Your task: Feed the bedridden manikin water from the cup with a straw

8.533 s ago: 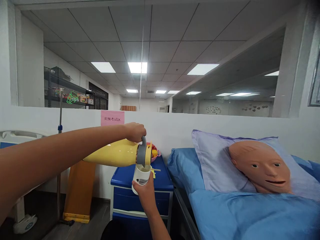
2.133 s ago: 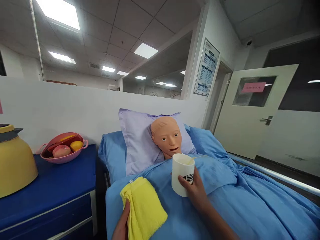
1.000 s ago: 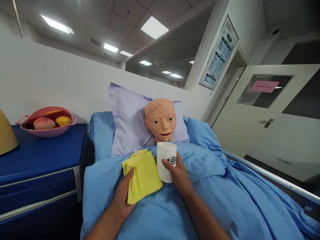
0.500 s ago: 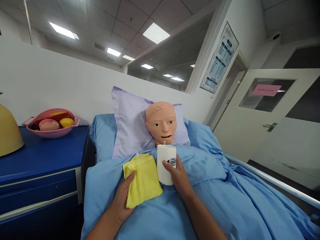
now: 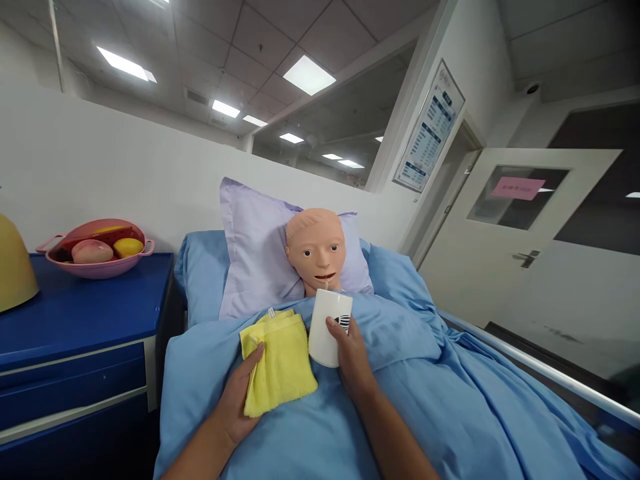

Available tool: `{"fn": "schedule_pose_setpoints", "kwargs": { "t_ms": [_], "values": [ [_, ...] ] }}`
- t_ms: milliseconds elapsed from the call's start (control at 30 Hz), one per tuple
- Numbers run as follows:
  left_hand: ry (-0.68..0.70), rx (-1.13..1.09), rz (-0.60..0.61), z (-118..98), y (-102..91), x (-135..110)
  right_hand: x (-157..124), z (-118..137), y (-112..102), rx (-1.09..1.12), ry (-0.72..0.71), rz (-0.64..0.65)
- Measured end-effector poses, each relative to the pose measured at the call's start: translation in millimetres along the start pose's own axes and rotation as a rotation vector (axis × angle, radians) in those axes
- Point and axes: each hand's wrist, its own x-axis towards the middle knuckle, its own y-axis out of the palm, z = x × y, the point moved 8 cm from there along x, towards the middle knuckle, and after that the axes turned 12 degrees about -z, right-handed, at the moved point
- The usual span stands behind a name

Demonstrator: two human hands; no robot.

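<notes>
My left hand grips a folded yellow towel by its left edge, thumb on top, over the blue quilt. In my right hand is a white mug with a black striped print, its fingers wrapped round the right side. The mug leans a little, its top to the right. A short straw sticks up from it just below the mouth of a manikin; whether the straw touches the chin I cannot tell. The manikin's head rests on a lilac pillow, its body under the quilt.
On the left, a blue bedside cabinet carries a pink basket of fruit and a yellow rounded object. A bed rail runs along the right side. Beyond it stands a white door.
The mug has gone from nearly upright to tilted, its base shifted left. The straw's tip sits lower, away from the manikin's lips. The whole view has shifted slightly; the towel is still held.
</notes>
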Motion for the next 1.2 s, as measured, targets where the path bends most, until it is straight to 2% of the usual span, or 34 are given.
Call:
{"fn": "schedule_pose_setpoints", "kwargs": {
  "t_ms": [233, 767, 1200],
  "values": [
    [0.000, 0.017, -0.011, -0.3, 2.4, -1.1, 1.0, 0.7, -0.2, 0.028, -0.055, 0.011],
    [-0.018, 0.039, 0.013, 1.7, 1.0, -2.0, -2.7, 6.4, 6.0, -0.036, -0.068, 0.061],
    [-0.018, 0.028, 0.028, 1.9, 4.6, -2.4, -2.6, 10.1, 3.8, -0.067, -0.106, 0.035]
  ]
}}
